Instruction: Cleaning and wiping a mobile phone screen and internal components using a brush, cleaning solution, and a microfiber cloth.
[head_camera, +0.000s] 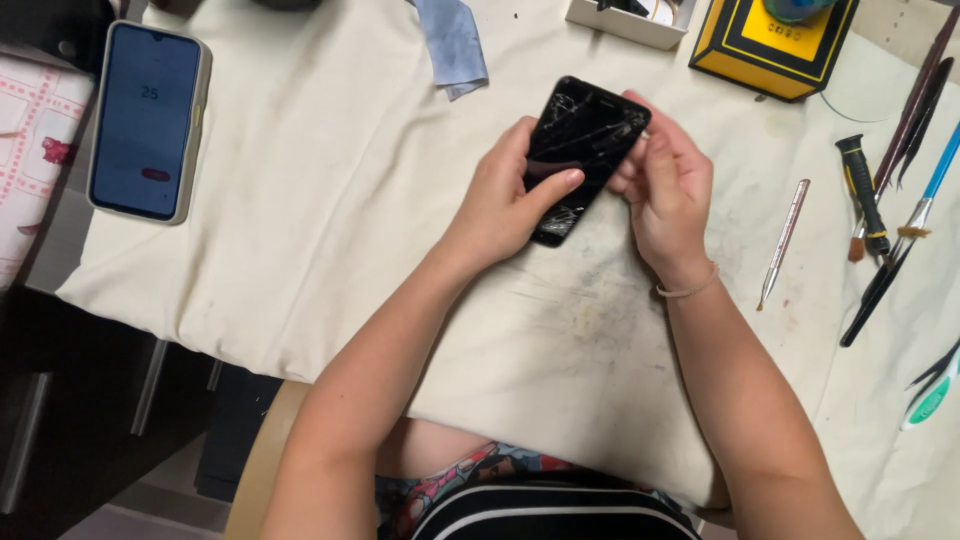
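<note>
Two hands hold the cracked phone (583, 150) above the bench's middle: my left hand (505, 205) clamps its lower edge, thumb across the glass; my right hand (668, 190) pinches the upper side. It looks light, stiff and fragile, so I'd hold the edges.

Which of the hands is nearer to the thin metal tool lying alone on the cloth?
Right. The right hand is just left of the metal tool; the left hand is farther, beyond the cracked phone.
</note>
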